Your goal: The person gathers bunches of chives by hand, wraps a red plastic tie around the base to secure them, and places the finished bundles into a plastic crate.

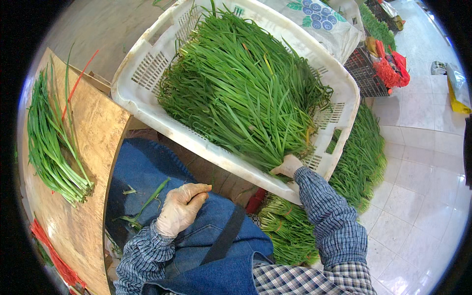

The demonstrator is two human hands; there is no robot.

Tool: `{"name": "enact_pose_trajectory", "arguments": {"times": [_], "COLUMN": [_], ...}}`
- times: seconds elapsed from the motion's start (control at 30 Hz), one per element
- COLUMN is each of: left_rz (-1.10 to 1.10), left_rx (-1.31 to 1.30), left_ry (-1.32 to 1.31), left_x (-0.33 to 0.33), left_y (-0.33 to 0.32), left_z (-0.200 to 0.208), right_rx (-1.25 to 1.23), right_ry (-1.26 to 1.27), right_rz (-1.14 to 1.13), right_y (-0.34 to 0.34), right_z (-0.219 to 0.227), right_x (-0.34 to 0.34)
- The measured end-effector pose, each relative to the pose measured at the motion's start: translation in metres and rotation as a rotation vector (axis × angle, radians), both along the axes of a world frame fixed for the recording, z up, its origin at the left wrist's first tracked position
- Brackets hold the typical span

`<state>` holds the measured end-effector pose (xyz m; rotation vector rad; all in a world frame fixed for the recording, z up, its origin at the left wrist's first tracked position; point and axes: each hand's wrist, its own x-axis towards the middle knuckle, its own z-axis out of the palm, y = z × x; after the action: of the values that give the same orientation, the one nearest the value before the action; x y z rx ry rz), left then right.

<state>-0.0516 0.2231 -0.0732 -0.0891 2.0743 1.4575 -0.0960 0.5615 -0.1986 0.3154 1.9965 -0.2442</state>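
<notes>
My left hand [181, 208] is just resting on my lap on the blue apron [147, 172], gloved fingers loosely curled, nothing in them. A couple of stray leaves lie on the apron beside it. My right hand [289, 166] is reaching into the near edge of the white crate [132, 93], fingers closed around the cut ends of the chives [246, 93] piled inside.

These things look light and floppy, and I reckon they bruise easily, so grabbing low at the pale stem ends seems the way to go, not the soft tips.

To my left a loose bunch of chives [49, 142] lies on the wooden surface [93, 147], red ties [51, 255] at its near edge. Tied bundles [290, 226] are stacked on the tiled floor [423, 196] under the crate, so not much legroom. Farther off: a printed sack [324, 22] and a dark crate [366, 73].
</notes>
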Motion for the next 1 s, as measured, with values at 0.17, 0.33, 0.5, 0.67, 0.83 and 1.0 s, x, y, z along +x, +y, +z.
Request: {"name": "enact_pose_trajectory", "arguments": {"times": [0.17, 0.33, 0.5, 0.67, 0.83, 1.0], "left_rz": [0.001, 0.029, 0.067, 0.088, 0.09, 0.127], "left_rx": [0.003, 0.042, 0.083, 0.113, 0.132, 0.174], "left_ry": [-0.065, -0.093, -0.143, -0.183, -0.197, -0.279], "left_x": [-0.003, -0.005, -0.002, -0.001, -0.001, -0.007], "left_y": [-0.001, 0.0, -0.004, -0.004, -0.004, -0.001], "left_z": [0.001, -0.001, -0.004, -0.004, -0.004, 0.002], "right_rx": [-0.262, -0.332, -0.37, -0.37, -0.368, -0.487], "right_ry": [0.05, -0.023, -0.052, -0.056, 0.118, 0.05], "right_rz": [-0.377, -0.673, -0.702, -0.566, -0.356, -0.512], "right_y": [0.025, 0.029, 0.025, 0.014, -0.002, -0.005], "right_z": [-0.019, -0.036, -0.034, -0.012, 0.017, 0.039], "right_x": [0.015, 0.016, 0.015, 0.012, 0.016, -0.003]}}
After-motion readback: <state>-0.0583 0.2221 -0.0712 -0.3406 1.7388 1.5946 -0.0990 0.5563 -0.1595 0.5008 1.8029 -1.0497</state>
